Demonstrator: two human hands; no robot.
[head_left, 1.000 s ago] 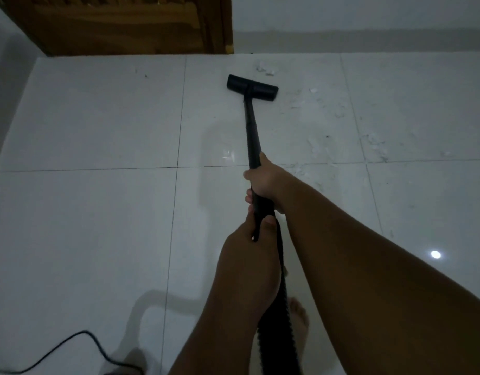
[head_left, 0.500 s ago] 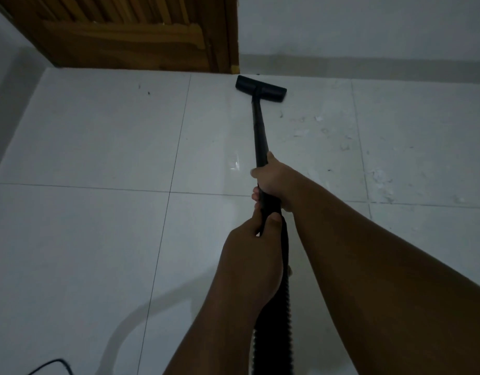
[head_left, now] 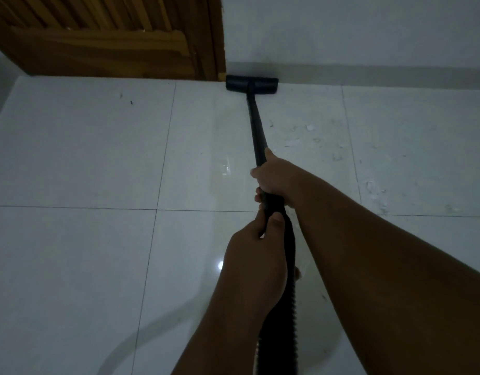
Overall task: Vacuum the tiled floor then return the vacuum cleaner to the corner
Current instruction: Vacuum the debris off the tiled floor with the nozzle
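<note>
A black vacuum wand [head_left: 256, 125] runs away from me across the white tiled floor [head_left: 79, 158]. Its flat floor head [head_left: 251, 83] lies against the base of the far wall, just right of the door frame. My right hand [head_left: 274, 175] is wrapped around the wand higher up. Below it, my left hand [head_left: 256, 255] grips the wand's lower end, where the ribbed black hose [head_left: 283, 328] begins. The hose drops out of view at the bottom edge. The vacuum's body is out of sight.
A brown wooden louvred door [head_left: 106, 36] fills the far left. A pale wall [head_left: 355, 31] with a grey skirting strip runs along the far side. White scraps and specks of dirt [head_left: 309, 131] lie on the tiles to the wand's right.
The floor head has been pushed forward across the tile until it meets the far wall. The scraps near the wall are gone. The power cord at the bottom left has left the view.
</note>
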